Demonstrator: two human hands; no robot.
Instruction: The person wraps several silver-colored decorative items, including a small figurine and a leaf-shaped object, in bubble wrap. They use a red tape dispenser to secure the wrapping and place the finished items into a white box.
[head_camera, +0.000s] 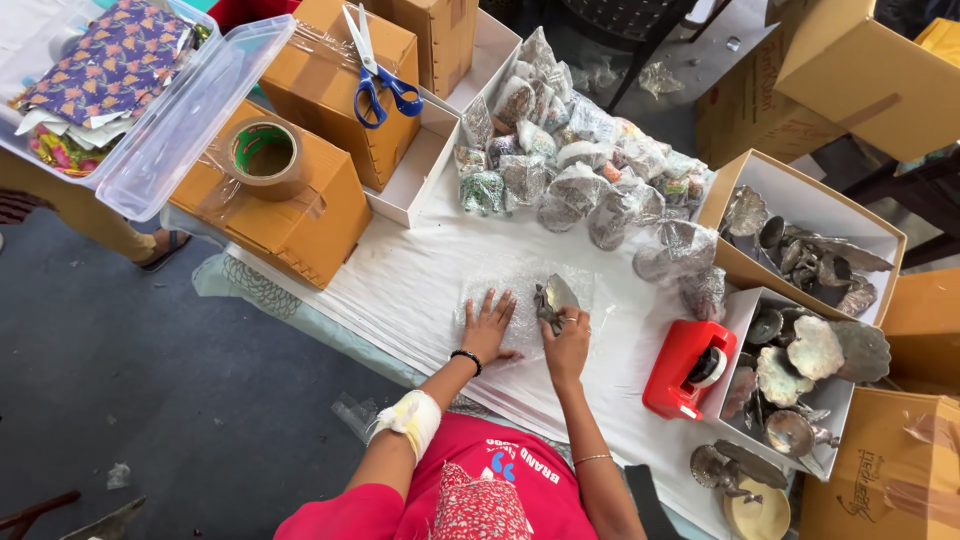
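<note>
Pressing my left hand (489, 327) flat, fingers spread apart, I hold down a sheet of clear bubble wrap (520, 290) on the white-covered table (400, 290), while my right hand (566, 345) has its fingers closed around a small silver metal ornament (553, 298) that stands on the right part of that sheet, just beside my left fingertips. From the head view, the piece is bare, with no wrap folded over it yet, so I judge this one is only at the start of its wrapping. Beyond the sheet lies a heap of wrapped bundles (580, 170), each in clear plastic, which I take as the share already done. To my right two open cardboard boxes (800, 220) hold unwrapped silver leaf-shaped and bowl-shaped pieces (815, 350), and a few more stand at the table's near corner, so a good deal looks left. A red tape dispenser (685, 368) sits near my right hand, between it and the closer box. Farther off to the left are closed brown cartons, one with a roll of brown packing tape (264, 155) on top and another with blue-handled scissors (375, 70), and a clear plastic tub (170, 140) with patterned cloth inside.
</note>
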